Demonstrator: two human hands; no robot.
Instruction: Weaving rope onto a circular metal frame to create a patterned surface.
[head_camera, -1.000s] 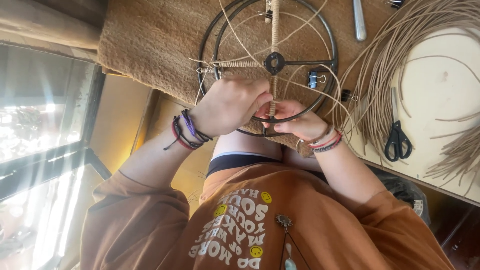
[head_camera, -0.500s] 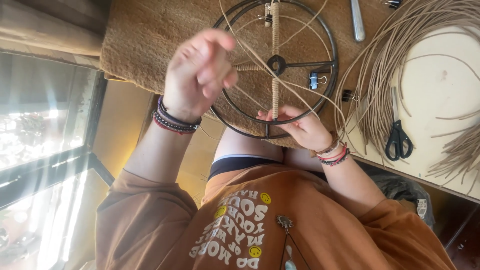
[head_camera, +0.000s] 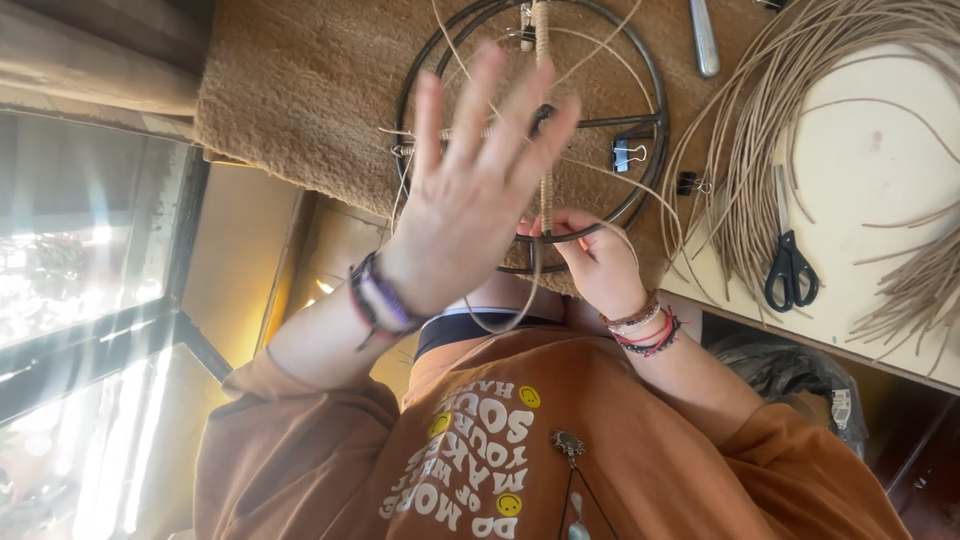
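At the right grip: right hand closed, fingers pinching the near rim of the round metal frame together with the lower end of the cane-wrapped spoke.
Above and left of that grip: left hand lifted off the work, palm wide, fingers spread, holding nothing that can be made out; thin cane strand running close past the palm, contact too fine to tell.
Strand path: out from the pinch, down in a slack loop towards the body, back up across the frame.
Frame position: flat on the brown fibre mat, just beyond the right knuckles, hub hidden behind the raised fingers.
Step in hand, as judged: wrapping cane along the spoke, one hand anchoring the last turn, the other between pulls.
Next move calls for: catching the loose strand with the free hand, taking out the slack loop, laying the turn snug against the wrapping without easing the pinch.
Right of the grip: black binder clip on the rim, a second clip just outside it.
Farther right: coil of loose cane draped over the white table, black-handled scissors lying on it, well apart from both hands.
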